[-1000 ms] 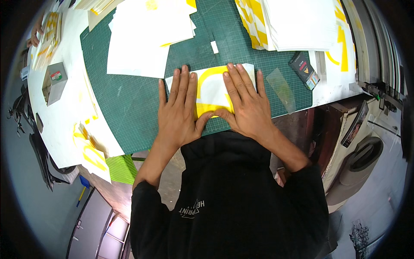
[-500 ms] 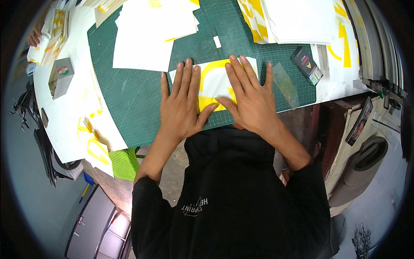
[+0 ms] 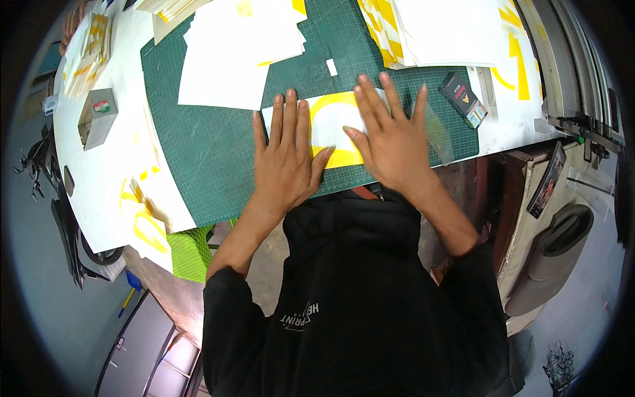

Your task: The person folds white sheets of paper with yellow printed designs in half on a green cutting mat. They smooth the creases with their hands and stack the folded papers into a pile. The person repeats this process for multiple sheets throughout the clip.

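Note:
A white and yellow paper piece (image 3: pixel 336 126) lies flat on the green cutting mat (image 3: pixel 211 159) in front of me. My left hand (image 3: pixel 284 149) rests flat on its left part, fingers stretched forward and thumb out to the side. Over its right part is my right hand (image 3: pixel 395 139), fingers spread and slightly blurred; whether the whole palm touches cannot be told. Neither hand grips anything. Both hands hide the ends of the paper. Beyond it lies a small white strip (image 3: pixel 331 67), and a clear plastic sheet (image 3: pixel 438 135) is beside my right hand.
White sheets (image 3: pixel 225 63) lie at the far left of the mat, and a stack of printed sheets (image 3: pixel 436 33) at the far right. A dark small box (image 3: pixel 463 99) is near the right edge. A grey metal block (image 3: pixel 99 119) stands left. Another person's hand (image 3: pixel 71 28) shows at far left.
My right hand has shifted a little to the right and forward, its thumb moving away from the left one, baring more of the paper. The left hand stays flat in about the same place.

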